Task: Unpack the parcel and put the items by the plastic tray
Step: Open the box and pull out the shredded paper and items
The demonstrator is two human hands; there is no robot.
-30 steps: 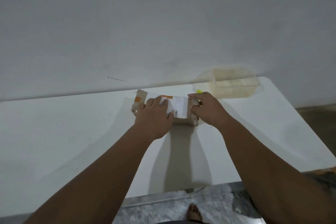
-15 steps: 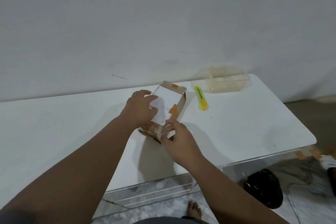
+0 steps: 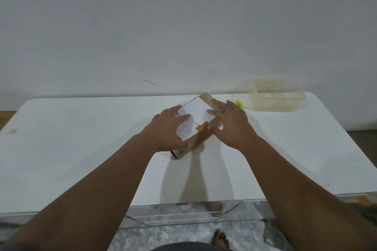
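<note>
A small brown cardboard parcel (image 3: 195, 117) with a white label and orange tape lies at an angle on the white table (image 3: 81, 149). It is still sealed. My left hand (image 3: 166, 131) grips its left side, thumb on the label. My right hand (image 3: 228, 124) holds its right side with fingers spread along the edge. A clear plastic tray (image 3: 271, 98) stands at the back right by the wall. A yellow box cutter (image 3: 239, 105) lies between parcel and tray, mostly hidden behind my right hand.
A white wall rises right behind the table. The table's front edge runs across below my forearms, with marbled floor and a bare foot (image 3: 221, 238) under it. A small grey smudge (image 3: 12, 131) marks the table's far left.
My right hand moved from the parcel's near end to its right side, now covering most of the cutter. The parcel stays angled, and the camera view shifted.
</note>
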